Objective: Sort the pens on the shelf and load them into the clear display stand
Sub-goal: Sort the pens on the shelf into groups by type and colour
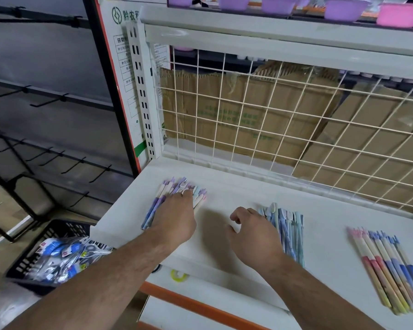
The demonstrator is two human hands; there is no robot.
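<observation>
— Read me the entries, left of frame first.

— Entry one: purple pens (pixel 174 188), a loose bundle at centre-left of the frame on the white shelf (pixel 224 198). My left hand (pixel 174 216) lies palm down on them with its fingers stretched forward and relaxed, gripping nothing.

— Entry two?

— Blue pens (pixel 292 226), a bundle just right of centre, tips toward the wire grid (pixel 272 120). My right hand (pixel 255 234) sits against their left edge with fingers curled under. I cannot tell whether it holds a pen.

— Further right?

— Pastel pens (pixel 386 265), laid side by side in a row at the lower right of the frame, well apart from both hands.

— Surroundings?

— Cardboard boxes (pixel 224 108) behind the grid; purple bowls (pixel 343 8) along the top edge; a black basket (pixel 26 265) of packets at lower left, below shelf level.
</observation>
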